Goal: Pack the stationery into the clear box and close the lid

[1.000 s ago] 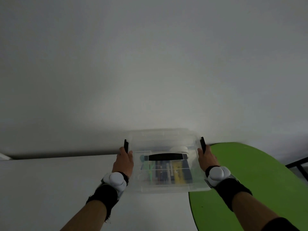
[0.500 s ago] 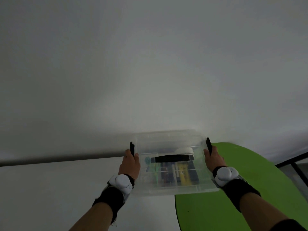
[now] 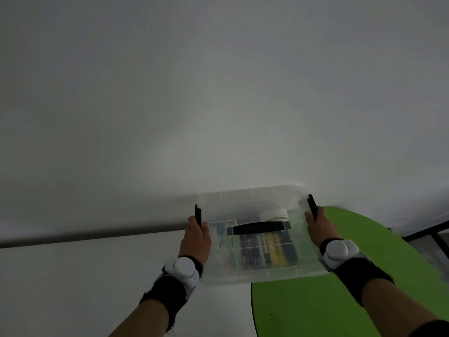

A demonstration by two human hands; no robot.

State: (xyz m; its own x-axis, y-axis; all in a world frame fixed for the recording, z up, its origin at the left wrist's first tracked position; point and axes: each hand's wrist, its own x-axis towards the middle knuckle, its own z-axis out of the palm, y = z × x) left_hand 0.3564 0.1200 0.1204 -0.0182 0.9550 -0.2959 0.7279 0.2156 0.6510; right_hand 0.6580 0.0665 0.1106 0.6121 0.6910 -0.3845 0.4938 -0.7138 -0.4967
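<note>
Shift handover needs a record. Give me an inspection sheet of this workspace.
Surface: white tabletop beside a green table; whether the clear box rests on them is unclear.
Job's things: clear box with lid on, stationery inside; black left latch and right latch stand up.
Clutter: nothing seen.
Grippers: left hand and right hand each hold one side of the box.
Cables: nothing seen.
Surroundings: plain wall; dark frame far right; white devices on both wrists.

left grip [image 3: 196,239]: bare | just behind it: white rounded plastic wrist pod [image 3: 182,268] on frayed black fabric wristband [image 3: 167,294] | right grip [image 3: 320,227]: bare | behind it: matching white pod [image 3: 339,254], black wristband [image 3: 364,279] | farthest back: dark sleeve hem [image 3: 435,330]
</note>
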